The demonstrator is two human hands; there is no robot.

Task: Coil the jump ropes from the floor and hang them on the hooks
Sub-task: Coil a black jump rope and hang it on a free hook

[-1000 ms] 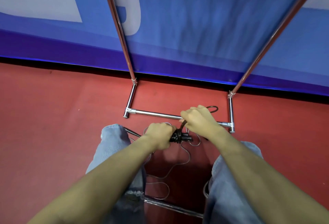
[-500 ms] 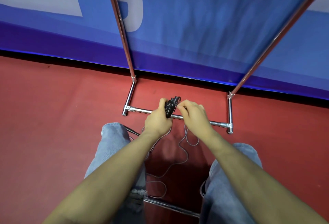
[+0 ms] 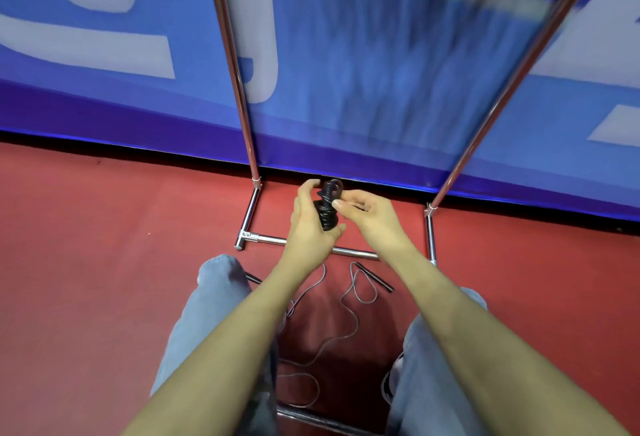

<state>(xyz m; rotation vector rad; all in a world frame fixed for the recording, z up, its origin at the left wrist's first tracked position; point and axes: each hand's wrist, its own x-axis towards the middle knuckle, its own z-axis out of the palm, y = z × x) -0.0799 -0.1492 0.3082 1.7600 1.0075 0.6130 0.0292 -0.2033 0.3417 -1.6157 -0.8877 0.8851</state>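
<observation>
Left grip holds coiled rope | right grip pinches it | rack bar beneath

blue banner — bg | red floor | jeans — btm

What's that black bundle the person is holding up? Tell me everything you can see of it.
The black bundle is a jump rope wound into a tight, stubby coil, glossy like plastic or rubber, with a small loop at its top. It stands roughly upright, held above the red floor in front of the blue banner. The left hand grips its lower part, and the right hand touches its upper part with thumb and fingertips. Whether handles are inside cannot be told.
</observation>
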